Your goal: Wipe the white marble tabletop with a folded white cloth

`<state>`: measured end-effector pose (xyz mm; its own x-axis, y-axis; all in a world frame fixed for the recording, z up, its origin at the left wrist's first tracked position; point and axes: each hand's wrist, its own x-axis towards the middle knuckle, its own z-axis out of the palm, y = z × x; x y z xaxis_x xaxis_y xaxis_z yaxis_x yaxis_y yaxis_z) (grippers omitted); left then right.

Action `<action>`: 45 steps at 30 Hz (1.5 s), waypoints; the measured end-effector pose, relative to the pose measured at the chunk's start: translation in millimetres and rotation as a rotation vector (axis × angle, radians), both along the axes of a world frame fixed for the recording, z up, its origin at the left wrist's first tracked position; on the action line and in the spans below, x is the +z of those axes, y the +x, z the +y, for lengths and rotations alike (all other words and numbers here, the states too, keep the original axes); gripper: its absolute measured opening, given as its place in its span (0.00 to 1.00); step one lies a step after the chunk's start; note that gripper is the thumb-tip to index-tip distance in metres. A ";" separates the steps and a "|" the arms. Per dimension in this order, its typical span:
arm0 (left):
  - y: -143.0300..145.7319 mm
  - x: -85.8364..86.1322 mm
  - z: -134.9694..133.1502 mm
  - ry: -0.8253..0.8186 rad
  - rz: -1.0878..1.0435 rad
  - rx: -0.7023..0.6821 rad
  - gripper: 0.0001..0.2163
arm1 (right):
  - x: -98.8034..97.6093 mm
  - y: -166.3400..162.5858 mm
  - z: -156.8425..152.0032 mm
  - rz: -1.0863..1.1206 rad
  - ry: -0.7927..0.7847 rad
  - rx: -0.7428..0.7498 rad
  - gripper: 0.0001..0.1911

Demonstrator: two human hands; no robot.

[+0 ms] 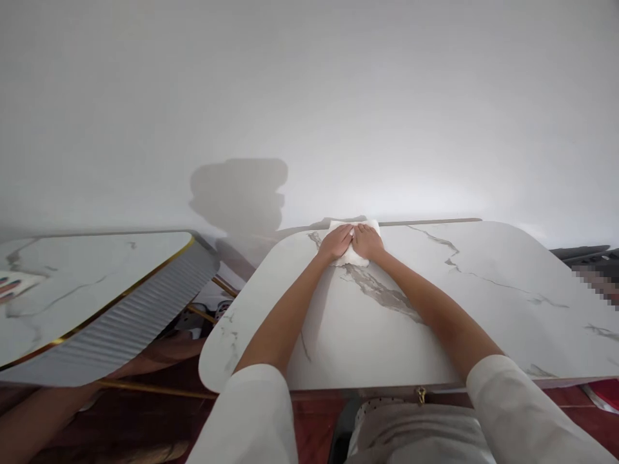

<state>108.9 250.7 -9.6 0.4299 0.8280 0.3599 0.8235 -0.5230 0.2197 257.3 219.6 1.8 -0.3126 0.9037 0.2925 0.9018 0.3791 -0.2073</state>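
Observation:
Both my arms reach across a white marble table point(483, 303) to its far edge by the wall. My left hand point(335, 243) and my right hand point(368, 242) lie side by side, palms down, fingers stretched flat on a white cloth point(355, 258). The cloth is a small crumpled pad pressed against the tabletop, partly hidden under both hands. Grey veins run through the marble just behind my wrists.
A second marble-topped table point(91, 303) with a gold rim and ribbed grey side stands at the left, across a narrow gap. A plain white wall point(309, 96) rises right behind the table. Another person's fingertips point(8, 287) show at the far left edge. Dark objects point(580, 254) sit at far right.

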 end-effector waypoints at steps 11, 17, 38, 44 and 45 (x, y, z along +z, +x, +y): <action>-47.8 -3.3 -95.0 -0.004 -0.002 0.009 0.25 | -9.0 -40.7 -87.9 0.063 0.064 0.054 0.27; -80.0 -6.2 -173.0 0.028 0.032 0.056 0.26 | -7.3 -67.6 -153.7 0.073 0.097 0.143 0.27; 17.3 0.2 -159.9 0.027 -0.043 0.183 0.23 | -0.7 24.1 -124.6 0.039 0.040 0.272 0.23; 24.4 2.5 -80.1 0.055 -0.050 0.176 0.19 | 4.3 27.2 -45.5 0.018 0.045 0.252 0.20; 25.9 3.0 -69.8 0.062 -0.037 0.174 0.18 | 3.9 27.6 -34.3 0.015 0.045 0.245 0.20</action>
